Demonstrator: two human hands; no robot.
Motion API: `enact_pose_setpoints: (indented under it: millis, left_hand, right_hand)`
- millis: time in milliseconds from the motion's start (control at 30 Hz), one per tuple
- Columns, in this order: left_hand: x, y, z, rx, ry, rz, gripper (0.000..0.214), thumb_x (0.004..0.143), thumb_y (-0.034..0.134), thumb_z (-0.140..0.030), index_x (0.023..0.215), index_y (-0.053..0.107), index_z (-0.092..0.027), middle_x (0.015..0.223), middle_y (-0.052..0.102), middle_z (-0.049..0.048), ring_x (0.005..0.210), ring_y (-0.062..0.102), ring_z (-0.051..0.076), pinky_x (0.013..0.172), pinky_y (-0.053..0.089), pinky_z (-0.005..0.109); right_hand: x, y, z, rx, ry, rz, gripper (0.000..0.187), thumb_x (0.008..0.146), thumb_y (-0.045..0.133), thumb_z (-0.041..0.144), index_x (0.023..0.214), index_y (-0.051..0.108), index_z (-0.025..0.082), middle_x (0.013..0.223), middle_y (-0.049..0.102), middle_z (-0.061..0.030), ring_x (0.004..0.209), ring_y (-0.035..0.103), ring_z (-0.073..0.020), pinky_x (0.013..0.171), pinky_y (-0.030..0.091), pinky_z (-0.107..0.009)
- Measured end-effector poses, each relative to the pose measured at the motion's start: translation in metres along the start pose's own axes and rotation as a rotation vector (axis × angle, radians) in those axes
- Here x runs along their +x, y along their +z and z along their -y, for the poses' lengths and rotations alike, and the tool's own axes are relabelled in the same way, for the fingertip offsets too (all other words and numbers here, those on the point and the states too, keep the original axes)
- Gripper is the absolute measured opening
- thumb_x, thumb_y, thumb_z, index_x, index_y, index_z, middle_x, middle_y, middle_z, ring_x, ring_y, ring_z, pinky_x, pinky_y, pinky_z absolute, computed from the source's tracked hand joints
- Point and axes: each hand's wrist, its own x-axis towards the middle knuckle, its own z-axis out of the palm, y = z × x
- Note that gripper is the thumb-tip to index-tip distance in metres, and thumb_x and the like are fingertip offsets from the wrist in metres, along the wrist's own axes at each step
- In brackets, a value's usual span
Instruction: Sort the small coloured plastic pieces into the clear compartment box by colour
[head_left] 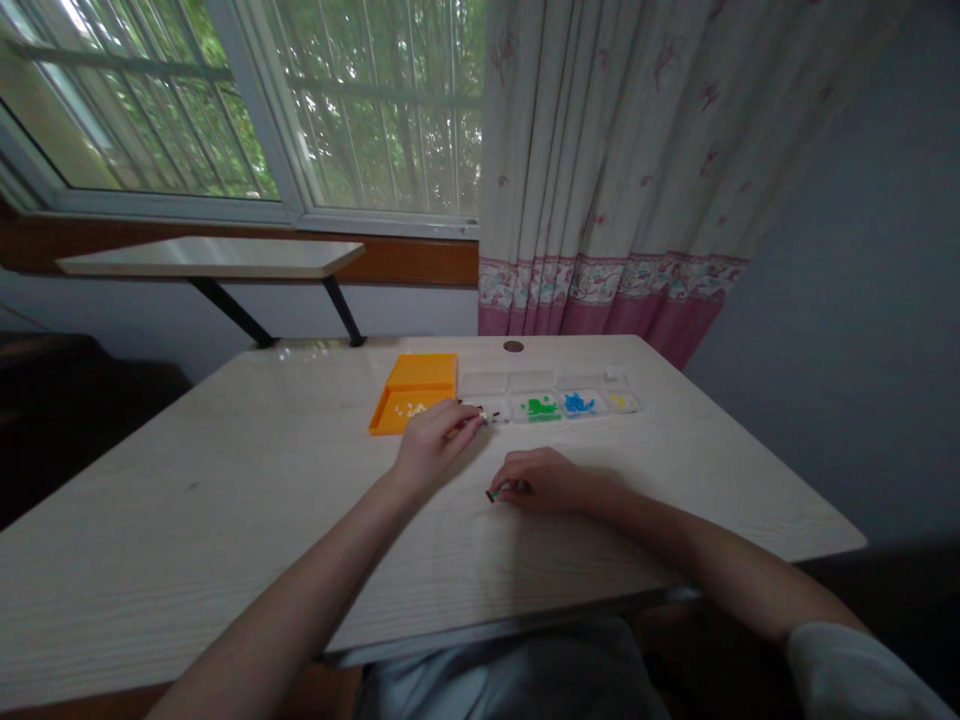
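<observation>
My left hand [435, 435] reaches to the left end of the clear plastic organizer, thumb and fingers pinched together. A small whitish piece [483, 415] shows at its fingertips, beside a few dark pieces [496, 415] in the nearest compartment. Closer to me, my right hand [546, 480] rests low over the table with its fingers closed on a small green and dark piece [492, 495]. The organizer's other compartments hold small green pieces [540, 408], blue pieces [578, 403] and yellow pieces [618, 401]. Left of them lies an open orange box [422, 371] with small white pieces [410, 410] inside, partly covered by my left hand.
The pale wooden table [285, 500] carries everything. A raised shelf [217, 258] on black brackets stands at its back left. Near the back edge is a dark round cable hole cover [513, 347]. Behind are a barred window and a patterned curtain [600, 180].
</observation>
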Motion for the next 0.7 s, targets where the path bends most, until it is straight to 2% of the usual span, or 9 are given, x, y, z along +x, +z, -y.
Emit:
enact_pose_setpoints:
  millis: [167, 267, 400, 567, 700]
  left_hand:
    - [0.001, -0.001, 0.007, 0.063, -0.062, 0.108, 0.022, 0.083, 0.046, -0.032, 0.085, 0.062, -0.017, 0.074, 0.063, 0.0040, 0.066, 0.055, 0.012, 0.058, 0.039, 0.021]
    - [0.001, -0.005, 0.021, 0.190, -0.203, 0.159, 0.024, 0.082, 0.045, -0.035, 0.084, 0.062, -0.018, 0.073, 0.063, 0.0030, 0.062, 0.054, 0.013, 0.055, 0.036, 0.022]
    - [0.000, -0.014, 0.048, 0.347, -0.384, 0.153, 0.027, 0.081, 0.043, -0.039, 0.086, 0.061, -0.019, 0.067, 0.061, 0.0029, 0.056, 0.051, 0.014, 0.050, 0.030, 0.024]
    - [-0.002, -0.021, 0.073, 0.433, -0.477, 0.206, 0.028, 0.078, 0.046, -0.040, 0.086, 0.062, -0.019, 0.066, 0.062, 0.0057, 0.056, 0.052, 0.017, 0.048, 0.027, 0.024]
    - [-0.001, -0.019, 0.067, 0.395, -0.456, 0.266, 0.029, 0.077, 0.047, -0.036, 0.095, 0.060, -0.018, 0.069, 0.064, 0.0068, 0.058, 0.054, 0.018, 0.049, 0.030, 0.024]
  right_hand:
    - [-0.001, -0.002, -0.002, -0.010, 0.006, -0.012, 0.021, 0.079, 0.050, 0.019, 0.093, 0.064, 0.021, 0.085, 0.064, -0.0017, 0.073, 0.057, -0.0100, 0.067, 0.041, -0.019]
    - [-0.001, -0.002, -0.004, -0.002, 0.001, -0.011, 0.020, 0.078, 0.050, 0.020, 0.092, 0.064, 0.020, 0.084, 0.064, -0.0020, 0.072, 0.057, -0.0096, 0.067, 0.041, -0.018]
    - [-0.001, -0.002, -0.005, -0.011, -0.006, 0.001, 0.019, 0.080, 0.048, 0.021, 0.089, 0.064, 0.020, 0.083, 0.064, -0.0023, 0.072, 0.057, -0.0098, 0.067, 0.041, -0.019]
    - [-0.001, -0.002, -0.005, -0.057, -0.009, 0.016, 0.018, 0.079, 0.048, 0.020, 0.088, 0.063, 0.020, 0.083, 0.064, -0.0011, 0.072, 0.057, -0.0096, 0.066, 0.040, -0.018]
    - [-0.002, -0.001, -0.008, -0.106, 0.001, -0.055, 0.015, 0.079, 0.048, 0.021, 0.085, 0.062, 0.020, 0.080, 0.064, -0.0009, 0.069, 0.056, -0.0093, 0.062, 0.039, -0.018]
